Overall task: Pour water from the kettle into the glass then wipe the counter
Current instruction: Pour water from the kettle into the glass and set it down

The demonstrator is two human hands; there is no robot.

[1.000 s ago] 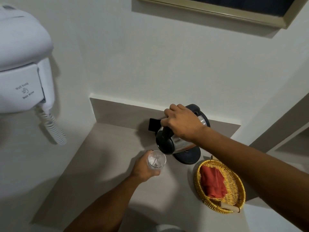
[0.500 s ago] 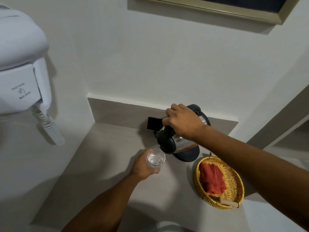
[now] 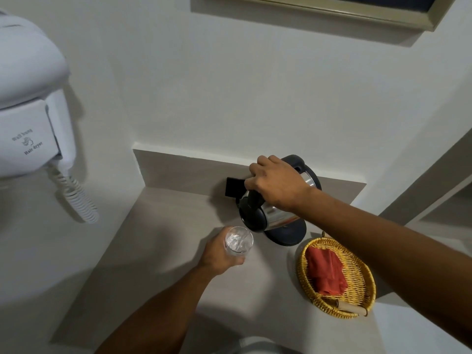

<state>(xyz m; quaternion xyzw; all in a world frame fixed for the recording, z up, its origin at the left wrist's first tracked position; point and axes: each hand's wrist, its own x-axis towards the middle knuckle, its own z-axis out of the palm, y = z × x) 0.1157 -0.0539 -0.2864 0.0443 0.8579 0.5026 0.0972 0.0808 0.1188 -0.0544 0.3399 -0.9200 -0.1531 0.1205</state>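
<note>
My right hand (image 3: 277,186) grips the black handle of a steel kettle (image 3: 275,215), which is lifted off its black base (image 3: 288,235) and tilted left with its spout over the glass. A thin stream of water falls into the clear glass (image 3: 238,241). My left hand (image 3: 219,255) is wrapped around that glass and holds it just left of the base, low over the grey counter (image 3: 158,246). A folded red cloth (image 3: 327,272) lies in a round yellow wicker basket (image 3: 367,282) to the right.
A white wall-hung hair dryer (image 3: 28,116) with a coiled cord (image 3: 79,200) hangs on the left wall. A black plug box (image 3: 233,187) sits on the backsplash behind the kettle. A framed mirror edge (image 3: 319,8) runs above. A recessed shelf opens at the far right.
The kettle has tipped further toward the glass and water now runs into it. The glass has more water in it. Both hands stay in nearly the same places.
</note>
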